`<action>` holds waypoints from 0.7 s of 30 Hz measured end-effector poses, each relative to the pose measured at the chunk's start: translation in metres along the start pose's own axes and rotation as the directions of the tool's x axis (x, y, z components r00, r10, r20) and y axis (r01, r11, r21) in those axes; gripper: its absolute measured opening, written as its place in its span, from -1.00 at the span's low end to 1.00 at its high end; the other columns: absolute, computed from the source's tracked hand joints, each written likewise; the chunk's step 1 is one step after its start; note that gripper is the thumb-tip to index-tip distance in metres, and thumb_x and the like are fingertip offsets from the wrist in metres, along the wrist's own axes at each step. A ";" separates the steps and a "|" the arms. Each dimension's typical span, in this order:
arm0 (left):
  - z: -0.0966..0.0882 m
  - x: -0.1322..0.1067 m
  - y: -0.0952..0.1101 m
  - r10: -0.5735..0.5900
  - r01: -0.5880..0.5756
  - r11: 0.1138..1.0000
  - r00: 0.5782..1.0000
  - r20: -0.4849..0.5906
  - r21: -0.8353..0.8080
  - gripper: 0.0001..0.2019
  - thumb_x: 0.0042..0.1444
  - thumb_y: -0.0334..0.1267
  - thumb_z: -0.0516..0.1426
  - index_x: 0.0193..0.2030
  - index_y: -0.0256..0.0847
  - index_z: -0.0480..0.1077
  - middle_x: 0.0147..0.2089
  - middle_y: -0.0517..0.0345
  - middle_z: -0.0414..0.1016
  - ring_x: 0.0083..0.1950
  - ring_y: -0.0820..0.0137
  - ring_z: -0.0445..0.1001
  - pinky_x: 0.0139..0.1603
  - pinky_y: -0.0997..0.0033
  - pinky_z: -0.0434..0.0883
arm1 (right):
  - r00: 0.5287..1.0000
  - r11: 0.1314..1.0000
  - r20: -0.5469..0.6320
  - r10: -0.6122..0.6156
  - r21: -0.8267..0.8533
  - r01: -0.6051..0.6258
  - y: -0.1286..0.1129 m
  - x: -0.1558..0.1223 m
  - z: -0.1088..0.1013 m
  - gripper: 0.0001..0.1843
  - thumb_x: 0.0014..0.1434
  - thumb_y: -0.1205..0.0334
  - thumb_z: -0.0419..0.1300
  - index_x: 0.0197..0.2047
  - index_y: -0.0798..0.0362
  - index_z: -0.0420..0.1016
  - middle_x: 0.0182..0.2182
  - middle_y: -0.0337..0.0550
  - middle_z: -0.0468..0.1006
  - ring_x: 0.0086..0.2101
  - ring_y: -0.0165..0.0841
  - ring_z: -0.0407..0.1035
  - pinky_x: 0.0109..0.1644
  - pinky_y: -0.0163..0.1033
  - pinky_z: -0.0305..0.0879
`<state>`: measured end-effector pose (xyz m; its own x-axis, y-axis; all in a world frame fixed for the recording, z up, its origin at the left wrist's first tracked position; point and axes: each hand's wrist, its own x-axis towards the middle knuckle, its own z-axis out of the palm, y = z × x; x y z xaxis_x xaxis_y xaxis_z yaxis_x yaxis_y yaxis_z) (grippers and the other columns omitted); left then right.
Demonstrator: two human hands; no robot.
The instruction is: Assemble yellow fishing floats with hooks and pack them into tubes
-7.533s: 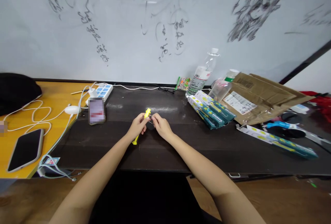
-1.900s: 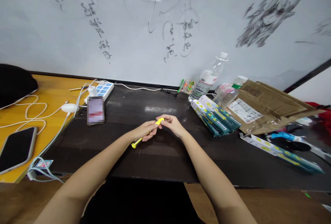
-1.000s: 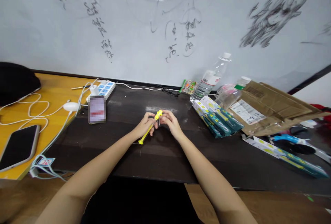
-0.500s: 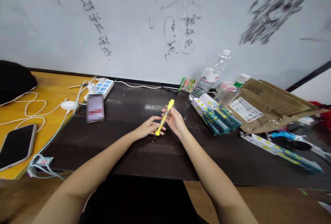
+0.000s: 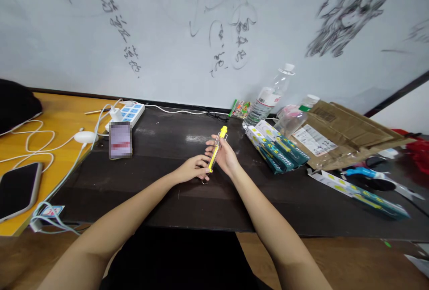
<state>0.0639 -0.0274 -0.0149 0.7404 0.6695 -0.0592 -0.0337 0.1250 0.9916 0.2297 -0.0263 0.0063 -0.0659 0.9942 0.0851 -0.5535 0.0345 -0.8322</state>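
Observation:
A slim yellow pen-shaped tool (image 5: 217,148) with a thin wire loop near its top stands nearly upright above the dark table (image 5: 187,200). My right hand (image 5: 225,156) is closed round its middle. My left hand (image 5: 194,171) pinches its lower end, where a small metal hook or ring hangs down. Both hands meet over the middle of the table.
Green and white boxes (image 5: 276,147) lie to the right, with a plastic bottle (image 5: 268,98), a flattened cardboard box (image 5: 345,129) and one long box (image 5: 358,187). On the left are a power strip (image 5: 129,113), white cables, a phone (image 5: 16,189) and a small blurred card (image 5: 119,140).
The yellow tool has swung from lying slanted in my left hand to standing nearly upright. My right hand now grips its middle and my left hand has slid to its lower end.

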 end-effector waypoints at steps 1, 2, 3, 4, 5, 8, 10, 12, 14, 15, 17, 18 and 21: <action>0.000 0.000 0.000 -0.001 0.001 1.000 1.000 0.001 0.006 -0.42 -0.08 -0.05 0.29 0.03 -0.28 0.25 -0.25 0.10 0.48 -0.40 0.41 0.56 -0.32 0.38 0.50 | 1.000 1.000 -0.003 -0.003 -0.009 0.003 0.000 0.000 0.000 -0.64 0.10 -0.04 0.20 -0.11 -0.02 0.36 -0.33 -0.22 0.57 -0.43 -0.40 0.46 -0.32 -0.25 0.43; 0.000 0.000 0.000 0.002 -0.002 1.000 1.000 -0.001 0.016 -0.43 -0.08 -0.06 0.29 0.02 -0.28 0.25 -0.26 0.11 0.47 -0.40 0.42 0.55 -0.32 0.38 0.50 | 1.000 1.000 -0.009 -0.007 -0.019 0.007 0.000 0.000 0.000 -0.64 0.09 -0.03 0.21 -0.12 -0.02 0.36 -0.34 -0.23 0.57 -0.44 -0.41 0.45 -0.34 -0.26 0.43; 0.000 0.000 0.000 0.014 -0.013 0.999 1.000 -0.007 0.032 -0.44 -0.08 -0.07 0.29 0.02 -0.28 0.25 -0.27 0.14 0.46 -0.41 0.43 0.55 -0.33 0.39 0.49 | 1.000 0.999 -0.019 -0.009 -0.031 0.009 0.000 -0.001 0.000 -0.64 0.08 -0.03 0.22 -0.12 -0.01 0.36 -0.35 -0.23 0.57 -0.45 -0.41 0.45 -0.35 -0.27 0.42; 0.000 0.000 0.000 0.033 -0.032 0.998 0.999 -0.020 0.054 -0.44 -0.07 -0.09 0.29 0.03 -0.27 0.26 -0.28 0.17 0.43 -0.43 0.46 0.53 -0.35 0.41 0.48 | 0.999 0.999 -0.035 -0.010 -0.042 0.009 0.000 -0.001 0.001 -0.63 0.07 -0.02 0.24 -0.12 -0.01 0.36 -0.36 -0.23 0.57 -0.45 -0.41 0.45 -0.36 -0.28 0.42; -0.001 -0.001 0.000 0.060 -0.057 0.994 0.997 -0.037 0.091 -0.45 -0.07 -0.11 0.29 0.04 -0.26 0.26 -0.28 0.20 0.40 -0.44 0.49 0.51 -0.37 0.44 0.46 | 0.998 0.999 -0.054 -0.013 -0.052 0.010 0.000 -0.001 0.001 -0.62 0.05 -0.02 0.25 -0.12 -0.02 0.35 -0.37 -0.23 0.57 -0.45 -0.41 0.45 -0.37 -0.28 0.41; -0.002 -0.003 0.000 0.171 -0.134 0.948 0.979 -0.106 0.288 -0.48 -0.07 -0.17 0.28 0.05 -0.19 0.30 -0.29 0.29 0.31 -0.50 0.61 0.41 -0.45 0.55 0.37 | 0.995 0.998 -0.097 -0.029 -0.058 0.024 0.004 -0.001 0.001 -0.60 0.01 -0.01 0.30 -0.14 -0.03 0.34 -0.38 -0.24 0.57 -0.45 -0.40 0.45 -0.39 -0.28 0.40; -0.002 -0.004 0.001 0.238 -0.163 0.896 0.962 -0.137 0.413 -0.51 -0.08 -0.20 0.29 0.03 -0.16 0.31 -0.30 0.32 0.26 -0.52 0.65 0.34 -0.47 0.60 0.32 | 0.994 0.999 -0.103 -0.039 -0.039 0.035 0.007 0.000 0.001 -0.62 0.00 -0.02 0.30 -0.18 -0.02 0.34 -0.41 -0.24 0.56 -0.46 -0.40 0.44 -0.40 -0.28 0.39; 0.001 -0.005 0.000 0.260 -0.173 0.878 0.955 -0.142 0.446 -0.49 -0.09 -0.22 0.29 0.03 -0.14 0.27 -0.28 0.32 0.25 -0.53 0.67 0.31 -0.48 0.61 0.29 | 0.995 0.999 -0.096 -0.036 -0.002 0.036 0.009 0.001 0.000 -0.64 0.02 -0.04 0.29 -0.24 0.00 0.34 -0.45 -0.26 0.53 -0.48 -0.41 0.42 -0.41 -0.28 0.38; 0.006 -0.006 0.000 0.245 -0.172 0.897 0.960 -0.134 0.407 -0.47 -0.07 -0.23 0.27 0.04 -0.13 0.19 -0.21 0.29 0.25 -0.53 0.67 0.33 -0.49 0.60 0.29 | 0.995 0.999 -0.090 -0.035 0.038 0.038 0.008 0.002 -0.002 -0.66 0.04 -0.06 0.27 -0.28 0.00 0.34 -0.51 -0.30 0.47 -0.51 -0.44 0.38 -0.40 -0.29 0.38; 0.008 -0.007 -0.001 0.240 -0.174 0.907 0.962 -0.129 0.384 -0.49 -0.06 -0.24 0.26 0.03 -0.14 0.17 -0.18 0.26 0.25 -0.52 0.66 0.36 -0.47 0.59 0.31 | 0.996 0.998 -0.088 -0.034 0.053 0.039 0.006 0.003 -0.003 -0.67 0.05 -0.06 0.26 -0.29 -0.01 0.33 -0.53 -0.33 0.43 -0.52 -0.45 0.36 -0.39 -0.29 0.38; 0.014 -0.008 0.000 0.258 -0.200 0.907 0.960 -0.113 0.371 -0.59 -0.01 -0.27 0.22 -0.04 -0.16 0.16 -0.13 0.21 0.26 -0.43 0.61 0.43 -0.36 0.53 0.37 | 0.996 0.996 -0.082 -0.034 0.085 0.041 0.001 0.005 -0.006 -0.71 0.08 -0.05 0.21 -0.28 -0.02 0.33 -0.58 -0.38 0.35 -0.57 -0.48 0.30 -0.40 -0.29 0.38; 0.016 -0.010 0.000 0.283 -0.224 0.894 0.954 -0.100 0.388 -0.65 0.02 -0.28 0.19 -0.08 -0.17 0.17 -0.12 0.19 0.26 -0.38 0.58 0.45 -0.28 0.49 0.39 | 0.996 0.993 -0.077 -0.034 0.106 0.043 -0.002 0.005 -0.008 -0.73 0.10 -0.04 0.19 -0.29 -0.03 0.34 -0.59 -0.39 0.31 -0.60 -0.50 0.25 -0.44 -0.31 0.35; 0.023 -0.015 0.005 0.368 -0.314 0.796 0.930 -0.001 0.518 -0.81 0.08 -0.31 0.12 -0.16 -0.19 0.24 -0.10 0.13 0.31 -0.27 0.50 0.47 -0.11 0.39 0.37 | 0.997 0.980 -0.060 -0.038 0.195 0.049 -0.010 0.006 -0.016 -0.75 0.11 -0.01 0.12 -0.32 0.00 0.36 -0.61 -0.38 0.23 -0.68 -0.55 0.07 -0.64 -0.41 0.15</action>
<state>0.0676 -0.0539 -0.0062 0.6753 0.6694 0.3096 0.0884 -0.4902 0.8671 0.2481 -0.0187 0.0063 0.0050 0.9964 0.0841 -0.7070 0.0630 -0.7044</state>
